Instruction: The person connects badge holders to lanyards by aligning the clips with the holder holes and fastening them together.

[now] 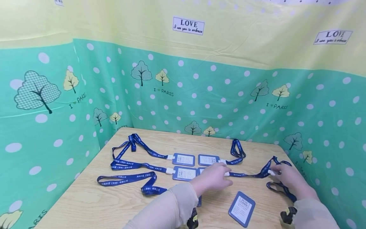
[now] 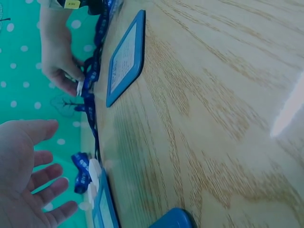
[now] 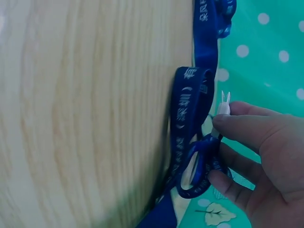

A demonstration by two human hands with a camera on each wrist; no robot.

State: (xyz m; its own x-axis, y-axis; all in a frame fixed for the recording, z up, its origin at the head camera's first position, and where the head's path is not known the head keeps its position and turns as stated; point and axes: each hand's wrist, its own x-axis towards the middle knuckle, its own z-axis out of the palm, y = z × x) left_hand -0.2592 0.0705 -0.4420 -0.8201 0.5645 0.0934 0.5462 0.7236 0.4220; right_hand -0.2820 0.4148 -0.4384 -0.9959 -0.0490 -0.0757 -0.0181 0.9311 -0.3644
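Observation:
Between thumb and forefinger, my right hand (image 1: 291, 178) pinches the white plastic clip (image 3: 222, 113) of a dark blue lanyard (image 3: 183, 111). The clip's two small prongs point away from the fingers, and the strap hangs in loops beside them at the table's right side. My left hand (image 1: 213, 177) is empty, its fingers spread and relaxed in the left wrist view; from the head it partly covers a badge holder in the right column. A loose blue ID card holder (image 1: 241, 208) with no strap attached lies face up on the wood between my forearms.
On the wooden table (image 1: 94, 203), several card holders with lanyards lie in two columns, among them an upper left holder (image 1: 184, 159) and upper right holder (image 1: 208, 160). Straps spread outward on both sides. My left sleeve (image 1: 171, 206) hides part of a lower holder. A patterned curtain (image 1: 200, 95) stands behind.

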